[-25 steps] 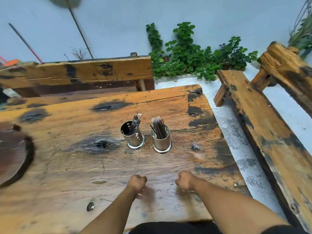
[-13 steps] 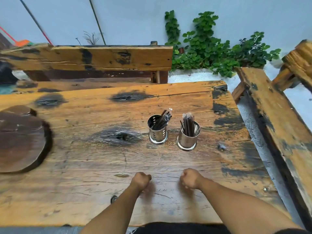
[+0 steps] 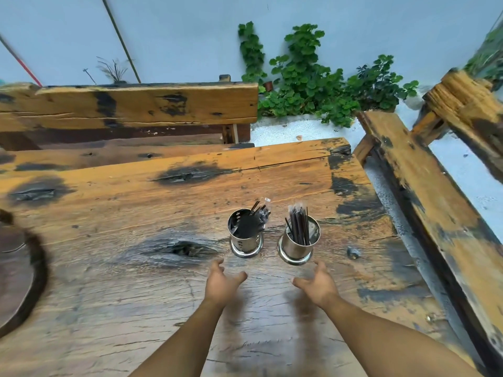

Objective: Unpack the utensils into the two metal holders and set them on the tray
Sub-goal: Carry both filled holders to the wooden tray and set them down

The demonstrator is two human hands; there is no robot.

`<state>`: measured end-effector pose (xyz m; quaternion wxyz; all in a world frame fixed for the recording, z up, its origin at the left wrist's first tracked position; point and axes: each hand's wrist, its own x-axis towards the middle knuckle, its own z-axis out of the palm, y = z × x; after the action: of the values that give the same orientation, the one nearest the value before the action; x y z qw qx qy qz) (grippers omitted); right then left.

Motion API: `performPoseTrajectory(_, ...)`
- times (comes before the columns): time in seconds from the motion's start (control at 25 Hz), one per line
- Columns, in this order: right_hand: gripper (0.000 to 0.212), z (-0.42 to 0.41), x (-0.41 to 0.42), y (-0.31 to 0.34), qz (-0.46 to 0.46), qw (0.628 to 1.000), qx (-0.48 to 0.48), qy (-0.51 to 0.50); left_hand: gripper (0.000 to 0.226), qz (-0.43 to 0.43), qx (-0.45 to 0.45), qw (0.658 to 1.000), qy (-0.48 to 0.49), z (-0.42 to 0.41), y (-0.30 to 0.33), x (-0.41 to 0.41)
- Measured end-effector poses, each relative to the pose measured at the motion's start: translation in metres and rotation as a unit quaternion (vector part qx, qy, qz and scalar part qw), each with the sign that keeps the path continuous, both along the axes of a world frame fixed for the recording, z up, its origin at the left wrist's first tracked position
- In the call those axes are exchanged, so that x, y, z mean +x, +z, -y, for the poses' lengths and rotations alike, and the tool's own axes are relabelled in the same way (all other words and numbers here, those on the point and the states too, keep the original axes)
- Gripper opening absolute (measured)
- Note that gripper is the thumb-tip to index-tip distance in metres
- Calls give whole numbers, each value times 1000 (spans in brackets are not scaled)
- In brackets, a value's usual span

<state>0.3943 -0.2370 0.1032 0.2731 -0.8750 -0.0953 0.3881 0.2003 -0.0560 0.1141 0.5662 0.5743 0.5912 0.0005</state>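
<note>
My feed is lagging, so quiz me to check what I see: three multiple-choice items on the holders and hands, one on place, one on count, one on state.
1. Where do the holders stand?
A. on the round tray
B. on the bare table, side by side
C. on the bench

2. How many holders are there?
A. one
B. two
C. three

3. How are the hands?
A. both open, short of the holders
B. both gripping holders
C. both fists on the table

Key: 1 B, the left holder and right holder sit on the table, while the tray lies far left. 2 B, two metal cups show. 3 A, the left hand and right hand have spread fingers and touch nothing.
</note>
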Motion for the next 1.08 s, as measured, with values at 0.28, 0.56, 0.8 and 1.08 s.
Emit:
performPoseTrajectory(0.28,128,-17,37,-21,-3,997,73,-38,129,12,49,998,28,-32,-9,35)
performPoseTrajectory(0.56,135,-31,59,-55,-4,986,161,-36,152,78,94,992,-8,-56,-32,56)
performPoseTrajectory(0.8,123,-39,58,-68,11,976,204,-68,136,113,130,985,-12,-58,-45,74)
performPoseTrajectory(1.08,104,-44,58,-74,-7,976,199,-83,101,142,126,982,-10,-56,-39,80)
